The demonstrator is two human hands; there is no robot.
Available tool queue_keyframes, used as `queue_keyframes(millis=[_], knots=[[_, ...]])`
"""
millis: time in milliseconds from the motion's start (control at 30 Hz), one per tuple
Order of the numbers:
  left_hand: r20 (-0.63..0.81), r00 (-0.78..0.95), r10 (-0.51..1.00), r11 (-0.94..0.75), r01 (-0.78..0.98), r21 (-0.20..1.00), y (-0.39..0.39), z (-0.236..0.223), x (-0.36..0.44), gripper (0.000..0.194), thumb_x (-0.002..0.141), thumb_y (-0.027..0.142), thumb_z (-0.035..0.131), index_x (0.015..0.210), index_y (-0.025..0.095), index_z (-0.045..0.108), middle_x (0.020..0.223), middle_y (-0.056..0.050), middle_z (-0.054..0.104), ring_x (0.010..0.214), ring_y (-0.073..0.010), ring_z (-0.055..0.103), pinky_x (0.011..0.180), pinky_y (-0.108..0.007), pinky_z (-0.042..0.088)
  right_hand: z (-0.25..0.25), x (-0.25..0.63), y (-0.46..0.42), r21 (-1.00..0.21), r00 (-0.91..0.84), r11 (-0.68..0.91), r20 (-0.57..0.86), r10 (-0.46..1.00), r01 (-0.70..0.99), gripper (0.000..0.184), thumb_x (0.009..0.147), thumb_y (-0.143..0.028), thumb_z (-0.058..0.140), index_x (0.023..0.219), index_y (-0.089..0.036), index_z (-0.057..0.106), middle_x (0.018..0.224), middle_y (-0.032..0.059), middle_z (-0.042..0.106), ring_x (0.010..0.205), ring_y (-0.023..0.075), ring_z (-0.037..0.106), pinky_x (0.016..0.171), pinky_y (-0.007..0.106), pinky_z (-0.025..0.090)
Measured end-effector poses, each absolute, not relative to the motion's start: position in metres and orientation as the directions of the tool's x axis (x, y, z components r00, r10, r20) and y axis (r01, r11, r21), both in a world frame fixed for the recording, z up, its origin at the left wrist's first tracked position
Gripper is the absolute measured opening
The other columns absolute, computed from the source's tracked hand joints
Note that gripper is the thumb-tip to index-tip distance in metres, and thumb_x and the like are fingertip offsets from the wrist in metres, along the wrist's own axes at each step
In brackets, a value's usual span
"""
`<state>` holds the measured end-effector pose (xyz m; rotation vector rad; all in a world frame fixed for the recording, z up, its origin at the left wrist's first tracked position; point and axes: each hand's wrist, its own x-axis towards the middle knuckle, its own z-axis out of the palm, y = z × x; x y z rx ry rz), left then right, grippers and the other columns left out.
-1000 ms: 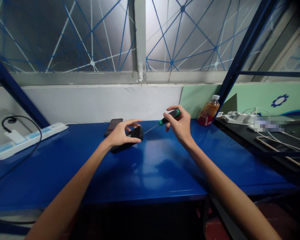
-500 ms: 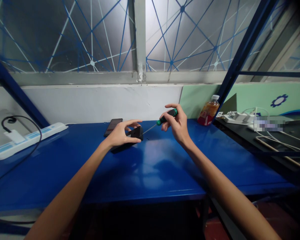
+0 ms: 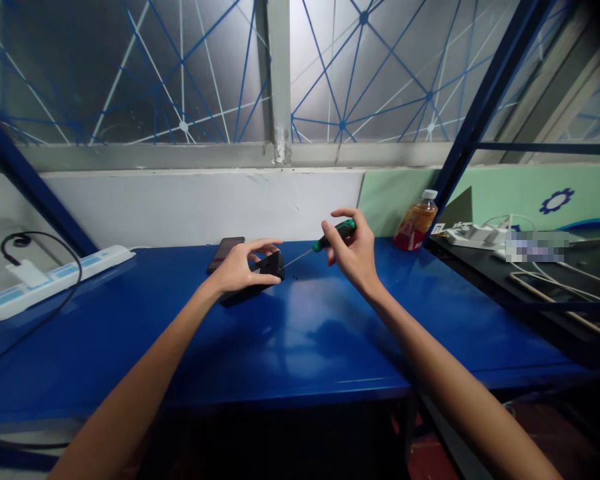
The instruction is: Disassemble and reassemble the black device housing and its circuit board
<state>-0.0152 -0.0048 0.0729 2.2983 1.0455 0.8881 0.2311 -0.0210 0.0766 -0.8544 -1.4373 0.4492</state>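
Note:
My left hand (image 3: 235, 270) grips a black box-like device (image 3: 273, 267), fingers over the far side and thumb along the near side. The device rests tilted on the blue table, partly hidden by the hand; its exact kind is unclear. In my right hand (image 3: 355, 257) is a screwdriver (image 3: 347, 230) with a green and black handle, held between thumb and fingers. Its thin metal shaft points down to the left, and the tip meets the device's right end face. Tiny dark bits (image 3: 295, 277), perhaps screws, lie just right of the device.
Behind my left hand a dark smartphone (image 3: 226, 252) lies flat on the blue table (image 3: 300, 353). A white power strip (image 3: 65, 277) with a black cable is on the left. A drink bottle (image 3: 416, 220) stands at the back right, beside a black surface (image 3: 525, 280) with cables.
My right thumb and fingers have shifted slightly on the screwdriver handle. The left hand and the device stay practically where they were.

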Motion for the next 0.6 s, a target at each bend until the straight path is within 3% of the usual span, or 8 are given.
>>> queue_keyframes(millis=[200,433,600], knots=[[0.364,0.5,0.786,-0.604,0.492,0.627,-0.0044,0.0719,-0.0151,0.068,0.067,0.037,0.078,0.13,0.027,0.056,0.12,-0.009,0.065,0.111,-0.0269,0.057,0.089,-0.041,0.046,0.0734,0.2335,-0.0161,-0.741,0.038,0.667,0.671,0.741,0.071,0.033,0.084,-0.036,0.055,0.113,-0.025,0.044,0.07,-0.0054,0.06,0.039,0.0081,0.054,0.04,0.021,0.044],[0.365,0.495,0.788,-0.6,0.489,0.633,-0.0049,0.0725,-0.0154,0.067,0.067,0.034,0.077,0.13,0.028,0.056,0.12,-0.009,0.065,0.112,-0.0279,0.058,0.089,-0.041,0.046,0.0772,0.2296,-0.0245,-0.734,0.156,0.637,0.675,0.721,0.237,0.035,0.082,-0.046,0.063,0.104,-0.021,0.053,0.051,-0.008,0.052,0.037,0.0099,0.053,0.04,0.021,0.043],[0.362,0.493,0.791,-0.596,0.485,0.64,-0.0046,0.0716,-0.0159,0.067,0.066,0.036,0.079,0.129,0.028,0.057,0.122,-0.009,0.064,0.113,-0.0275,0.057,0.089,-0.041,0.047,0.0759,0.2339,-0.0192,-0.738,0.094,0.658,0.673,0.733,0.151,0.029,0.084,-0.041,0.058,0.104,-0.022,0.049,0.059,-0.0061,0.058,0.039,0.0099,0.054,0.043,0.022,0.044]])
